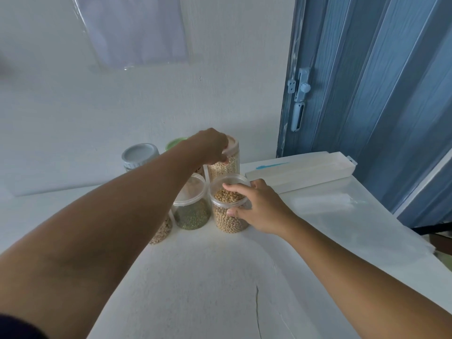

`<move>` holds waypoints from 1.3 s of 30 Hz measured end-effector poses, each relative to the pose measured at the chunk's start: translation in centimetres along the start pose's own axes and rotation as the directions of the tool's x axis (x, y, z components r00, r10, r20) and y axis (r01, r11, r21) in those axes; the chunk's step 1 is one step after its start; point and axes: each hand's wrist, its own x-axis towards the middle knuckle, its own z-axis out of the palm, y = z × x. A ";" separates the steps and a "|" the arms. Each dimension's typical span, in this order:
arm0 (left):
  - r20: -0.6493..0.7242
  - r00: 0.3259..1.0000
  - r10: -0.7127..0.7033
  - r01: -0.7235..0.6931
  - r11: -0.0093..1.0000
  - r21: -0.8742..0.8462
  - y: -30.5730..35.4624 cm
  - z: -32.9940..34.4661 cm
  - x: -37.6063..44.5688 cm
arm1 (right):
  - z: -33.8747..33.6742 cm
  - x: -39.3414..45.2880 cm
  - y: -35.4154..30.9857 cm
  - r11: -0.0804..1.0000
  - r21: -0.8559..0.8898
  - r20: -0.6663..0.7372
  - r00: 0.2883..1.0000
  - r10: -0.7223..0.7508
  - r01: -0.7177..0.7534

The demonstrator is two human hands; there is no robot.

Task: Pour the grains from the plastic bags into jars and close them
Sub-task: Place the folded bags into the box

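Several clear jars stand grouped on the white table (pixel 208 277). My right hand (pixel 261 209) grips the soybean jar (pixel 228 216) near its rim, thumb on the front, fingers over the open top. My left hand (pixel 212 145) reaches past it and holds the beige lid (pixel 232 146) of a tall jar of pale grains (pixel 225 167). A jar of green beans (pixel 192 209) with a clear lid stands left of the soybean jar. My left forearm partly hides a jar of light brown grains (pixel 161 232).
At the back stand a grey-lidded jar (pixel 140 155) and a green-lidded one (pixel 175 143). An empty clear plastic bag (pixel 325 201) lies on the table's right side. A long white box (pixel 300 172) sits behind it. A blue folding door (pixel 371 94) closes the right.
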 end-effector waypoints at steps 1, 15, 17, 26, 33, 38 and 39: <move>-0.002 1.000 -0.005 0.005 1.000 0.000 -0.1 0.0 0.2 | 0.0 0.5 0.0 1.000 -0.004 -0.002 1.000 0.001 -0.001; 0.012 0.997 -0.072 0.073 0.996 -0.060 -0.2 -0.3 0.5 | 0.3 3.1 0.6 0.997 -0.072 -0.004 1.000 -0.024 0.024; 0.012 0.997 -0.083 0.083 0.994 -0.072 -0.2 -0.4 0.3 | 0.3 3.2 0.5 0.996 -0.085 -0.003 1.000 -0.024 0.023; 0.015 0.996 -0.089 0.090 0.992 -0.089 -0.3 -0.4 -0.1 | -0.4 2.4 0.1 0.991 -0.130 0.041 0.999 0.020 -0.015; -0.237 0.968 -0.085 0.033 0.976 -0.215 2.7 1.4 -1.9 | -5.2 -0.6 4.6 0.980 -0.077 -0.164 0.972 0.169 -0.184; -0.341 0.939 0.047 -0.136 0.960 -0.244 10.4 4.2 -6.2 | -8.9 -1.1 10.5 0.939 -0.183 -0.126 0.954 0.273 -0.292; -0.310 0.948 0.066 -0.145 0.960 -0.239 11.6 5.0 -6.6 | -9.4 -1.0 11.6 0.933 -0.199 -0.111 0.953 0.284 -0.301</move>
